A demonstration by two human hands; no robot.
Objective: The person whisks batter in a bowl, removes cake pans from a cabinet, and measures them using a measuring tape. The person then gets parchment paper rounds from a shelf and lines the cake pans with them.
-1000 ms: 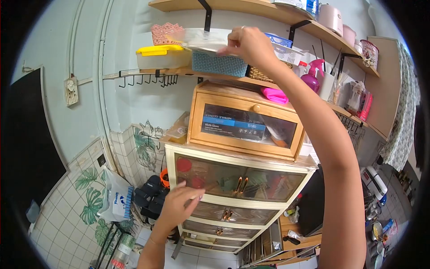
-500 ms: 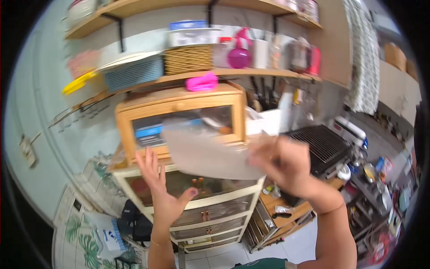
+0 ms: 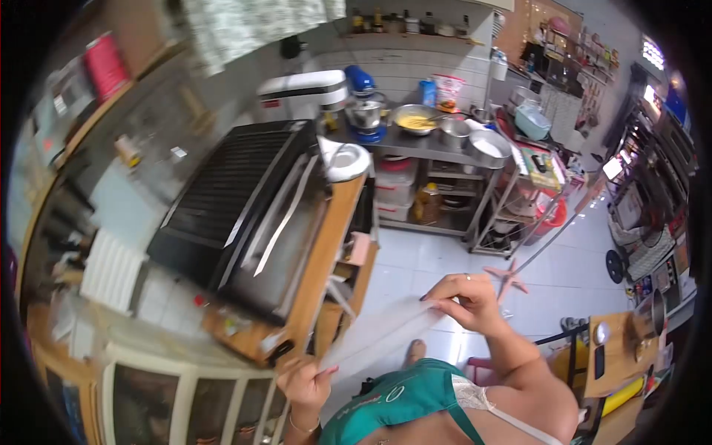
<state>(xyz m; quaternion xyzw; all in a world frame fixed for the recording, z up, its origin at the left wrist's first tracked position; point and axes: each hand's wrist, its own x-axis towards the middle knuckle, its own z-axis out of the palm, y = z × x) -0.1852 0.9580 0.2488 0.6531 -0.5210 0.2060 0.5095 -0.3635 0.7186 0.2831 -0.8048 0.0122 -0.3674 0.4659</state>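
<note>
Stretched between my two hands is a thin, translucent whitish sheet, its exact kind unclear. My right hand pinches the upper right end between thumb and fingers. At the lower left end, my left hand is closed on the sheet near its edge. The sheet hangs in the air in front of the green apron, touching no surface that I can see.
A black oven stands on a wooden cart to the left. Behind, a steel table carries a blue stand mixer, a bowl with yellow contents and other bowls. Cream drawers are at the lower left.
My view has swung right, from the shelves and drawers to the oven and steel table. My left hand, open before, has closed on the sheet; my right hand still holds it.
</note>
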